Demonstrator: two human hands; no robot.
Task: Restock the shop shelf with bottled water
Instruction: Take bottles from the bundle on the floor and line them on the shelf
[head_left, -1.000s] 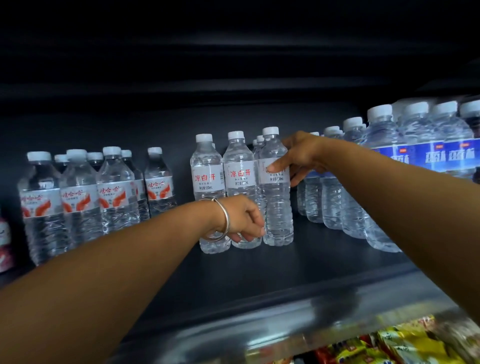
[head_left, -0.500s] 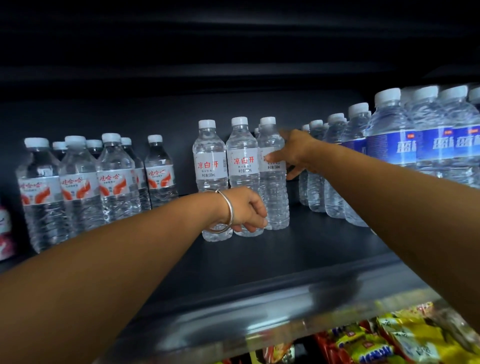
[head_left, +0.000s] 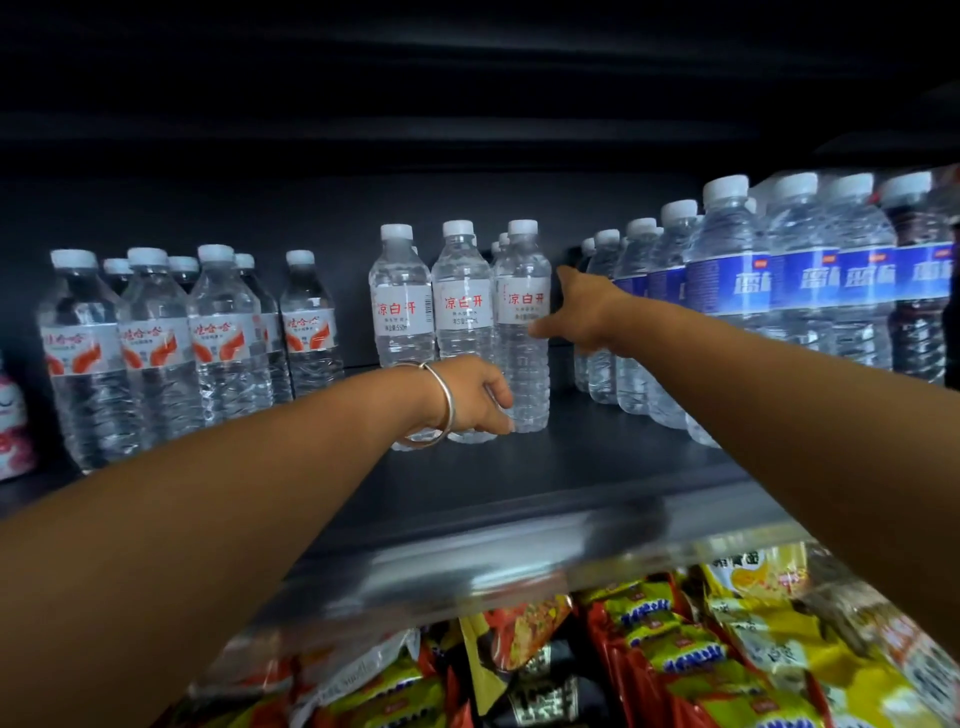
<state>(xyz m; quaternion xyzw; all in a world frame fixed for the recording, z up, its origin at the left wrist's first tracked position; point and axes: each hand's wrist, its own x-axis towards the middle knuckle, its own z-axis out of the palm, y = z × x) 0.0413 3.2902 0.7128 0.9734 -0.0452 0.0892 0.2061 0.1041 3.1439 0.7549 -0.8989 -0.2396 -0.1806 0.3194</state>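
Dark shelf (head_left: 545, 467) of upright water bottles (head_left: 522, 332), snack packets (head_left: 675, 649) below, left hand (head_left: 475, 395) grip unclear, right hand (head_left: 584, 312) grip released

A shop: dark shelf (head_left: 519, 499) of bottled water (head_left: 400, 312), what look like snack packets (head_left: 675, 654) below.

clear bottles (head_left: 522, 332) with white caps, red-lettered white labels; blue labels (head_left: 810, 278) rightward; silver bangle (head_left: 441, 410)
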